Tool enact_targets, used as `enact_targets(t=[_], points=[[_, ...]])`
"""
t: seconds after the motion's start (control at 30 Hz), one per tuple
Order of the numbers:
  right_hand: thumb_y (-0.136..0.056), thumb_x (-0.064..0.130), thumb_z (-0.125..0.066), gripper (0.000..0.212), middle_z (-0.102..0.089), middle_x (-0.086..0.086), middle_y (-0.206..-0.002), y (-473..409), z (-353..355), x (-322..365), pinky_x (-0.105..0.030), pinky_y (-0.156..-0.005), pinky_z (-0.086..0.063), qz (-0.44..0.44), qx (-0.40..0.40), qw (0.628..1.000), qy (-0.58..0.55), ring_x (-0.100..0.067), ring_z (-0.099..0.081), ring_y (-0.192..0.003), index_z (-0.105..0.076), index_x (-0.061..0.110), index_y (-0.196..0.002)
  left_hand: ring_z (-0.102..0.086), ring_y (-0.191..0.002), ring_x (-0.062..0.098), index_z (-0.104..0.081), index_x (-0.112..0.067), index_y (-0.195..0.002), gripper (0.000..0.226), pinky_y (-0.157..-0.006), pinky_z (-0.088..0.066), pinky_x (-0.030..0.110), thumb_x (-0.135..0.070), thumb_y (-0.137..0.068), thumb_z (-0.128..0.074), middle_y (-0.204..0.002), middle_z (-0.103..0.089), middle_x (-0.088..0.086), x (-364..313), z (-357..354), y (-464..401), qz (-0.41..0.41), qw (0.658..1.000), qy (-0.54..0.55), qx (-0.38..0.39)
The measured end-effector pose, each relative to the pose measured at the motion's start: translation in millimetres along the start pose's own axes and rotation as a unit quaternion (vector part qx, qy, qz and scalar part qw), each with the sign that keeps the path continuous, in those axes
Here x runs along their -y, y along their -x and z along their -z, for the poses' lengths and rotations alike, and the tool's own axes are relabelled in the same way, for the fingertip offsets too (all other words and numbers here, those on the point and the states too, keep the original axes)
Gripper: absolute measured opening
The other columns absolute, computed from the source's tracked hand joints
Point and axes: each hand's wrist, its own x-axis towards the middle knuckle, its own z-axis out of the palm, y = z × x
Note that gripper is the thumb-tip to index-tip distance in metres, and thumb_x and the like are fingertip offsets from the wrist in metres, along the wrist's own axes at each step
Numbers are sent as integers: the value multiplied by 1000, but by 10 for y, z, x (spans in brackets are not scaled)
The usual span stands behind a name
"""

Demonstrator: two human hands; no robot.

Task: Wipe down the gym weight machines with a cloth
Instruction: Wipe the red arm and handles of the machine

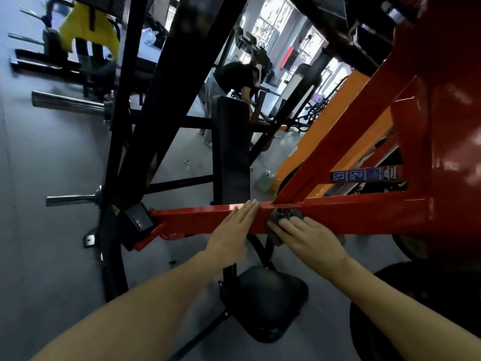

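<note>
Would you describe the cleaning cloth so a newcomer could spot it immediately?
Find the horizontal red bar of the weight machine crossing the middle of the view. Where a diagonal red strut joins it, the right hand presses a crumpled dark grey cloth against it, the only soft, dull thing on glossy paint.

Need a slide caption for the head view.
Right hand presses grey cloth on red bar; left hand flat beside it.

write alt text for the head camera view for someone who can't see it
A person's right hand presses a dark grey cloth against a horizontal red bar of a gym weight machine, while the left hand rests flat on the bar beside it. Below is a black padded seat; behind are black frames and another person bending over.
</note>
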Motion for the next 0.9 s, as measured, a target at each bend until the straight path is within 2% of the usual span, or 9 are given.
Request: enact_targets(t=[0.1, 0.2, 0.33, 0.47, 0.57, 0.67, 0.73, 0.83, 0.9], points=[[-76, 8, -67, 79, -59, -10, -121, 453, 176, -280, -40, -81, -54, -23, -17, 999, 15, -29, -59, -100, -43, 8, -151, 6, -152, 3, 2, -26, -162, 99, -117, 11, 16, 8, -89, -55, -169, 3, -11, -49, 73, 22, 28, 999, 14, -6], [-70, 2, -67, 84, -57, -14, -120, 806, 311, -475, -43, -76, -56, -62, -33, 997, 37, -32, -59, -97, -41, 9, -150, -6, -156, 13, -5, -28, -162, 97, -117, 5, 20, 5, -90, -60, -169, -7, -10, -128, 129, 5, 51, 998, 26, -10], [-68, 5, -79, 90, -55, -13, -123, 681, 241, -328, -43, -83, -54, -106, -29, 994, 12, -30, -53, -100, -44, 10, -151, -13, -154, 16, -12, -24, -161, 91, -116, 6, 22, 0, -91, -64, -167, -15, -6, -189, 187, -44, 56, 998, 16, 2], [-68, 18, -82, 89, -59, -9, -122, 276, 50, -51, -39, -85, -54, -96, -47, 994, -13, -26, -57, -100, -48, 11, -149, -23, -150, 17, -19, -25, -159, 91, -127, -14, 34, 0, -86, -66, -164, -24, -5, -117, 272, -58, 35, 998, 28, 37], [-66, 26, -84, 86, -63, -4, -120, 38, -90, 93, -34, -82, -54, -73, -52, 996, -10, -21, -58, -97, -54, 13, -146, -31, -147, 17, -25, -26, -157, 87, -123, -28, 36, 4, -85, -63, -161, -28, -6, -71, 337, -98, 38, 995, 67, 66], [-73, 29, -80, 84, -61, -1, -125, -52, -186, 120, -32, -83, -54, -54, -40, 998, -3, -19, -57, -102, -48, 13, -149, -42, -140, 20, -33, -22, -155, 78, -114, -40, 38, 6, -86, -58, -155, -35, -5, -66, 439, -181, 44, 992, 90, 82], [-76, 33, -77, 86, -56, -2, -133, -50, -161, 67, -32, -91, -51, -38, -30, 999, 15, -20, -54, -113, -43, 13, -152, -36, -145, 21, -34, -19, -155, 77, -120, -31, 32, 8, -85, -55, -158, -34, -4, -81, 522, -261, 24, 995, 66, 71], [-82, 38, -70, 86, -48, -5, -140, -56, -7, -56, -34, -100, -46, -46, -18, 998, 32, -22, -50, -123, -35, 10, -156, -8, -155, 12, -20, -18, -161, 86, -118, -1, 17, 11, -86, -49, -168, -15, -5, -120, 665, -403, -12, 1000, 6, 6], [-89, 37, -63, 79, -50, -6, -139, -73, 149, -190, -37, -102, -45, -82, -37, 995, 45, -24, -53, -123, -33, 9, -156, 4, -155, 8, -13, -17, -163, 88, -120, 2, 19, 11, -87, -47, -170, -7, -6, -160, 753, -545, -41, 999, -19, -26]])
